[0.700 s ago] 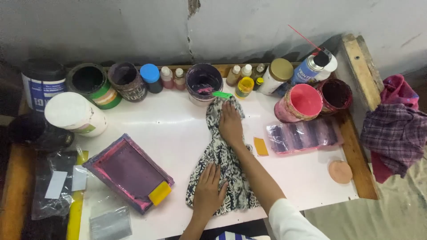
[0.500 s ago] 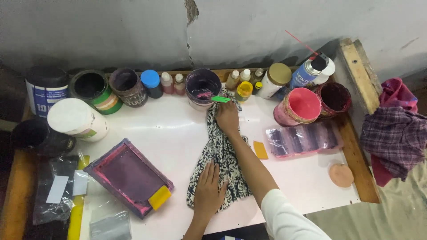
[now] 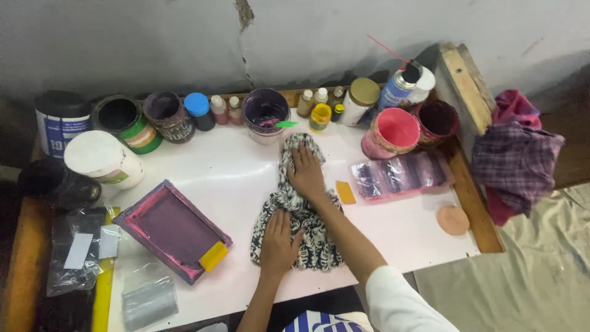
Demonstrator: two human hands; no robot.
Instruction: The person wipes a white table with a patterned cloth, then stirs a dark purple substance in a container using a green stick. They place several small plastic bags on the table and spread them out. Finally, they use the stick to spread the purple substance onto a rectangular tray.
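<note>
- My left hand [image 3: 278, 241] lies flat and open on the patterned cloth [image 3: 301, 212].
- My right hand [image 3: 305, 172] presses flat on its top part.
- The cloth lies mid-table [image 3: 203, 160], beside the purple frame [image 3: 173, 229].

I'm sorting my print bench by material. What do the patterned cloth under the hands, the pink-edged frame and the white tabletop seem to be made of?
The black-and-white patterned cloth looks like soft woven or knit fabric: it bunches and wrinkles under the left hand and right hand. The pink-edged rectangular frame seems a rigid frame, material unclear, around dark stretched mesh. The white tabletop looks smooth and glossy, probably laminate: it shows soft reflections.
</note>
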